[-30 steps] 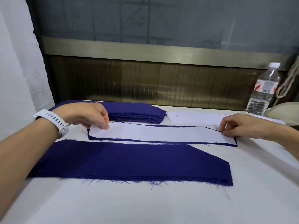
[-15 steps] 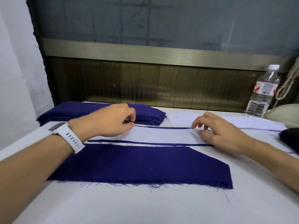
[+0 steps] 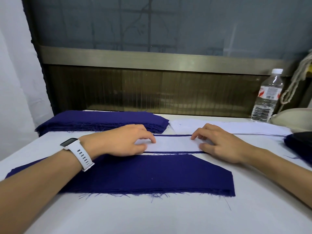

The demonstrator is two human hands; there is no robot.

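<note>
We have the white-covered surface [image 3: 152, 217] before us, and the largest thing on it is the near stack of navy panels [image 3: 152, 174], frayed along its front edge. A second stack of navy panels [image 3: 101, 120] lies behind it by the wall. Between the two lies the piece we are working on: a white strip [image 3: 173, 143], seemingly interfacing, laid flat on a navy piece [image 3: 172, 152] that shows only as thin lines along the strip's far and near sides. More white strips [image 3: 236, 128] lie just behind to the right. As we judge it, the main risk is the white strip sliding askew on the navy piece if one hand pushes harder than the other, leaving uneven margins. A ripple could also be trapped in the stretch between the hands. Our left forearm lies across the near stack and could drag its top layer. The left hand [image 3: 121, 142] is loosely curled, with fingertips and thumb resting on the strip. The right hand [image 3: 219, 144] has bent, spread fingers, their tips down at the far edge and the thumb at the near one. Neither hand grips or lifts anything; both only press
</note>
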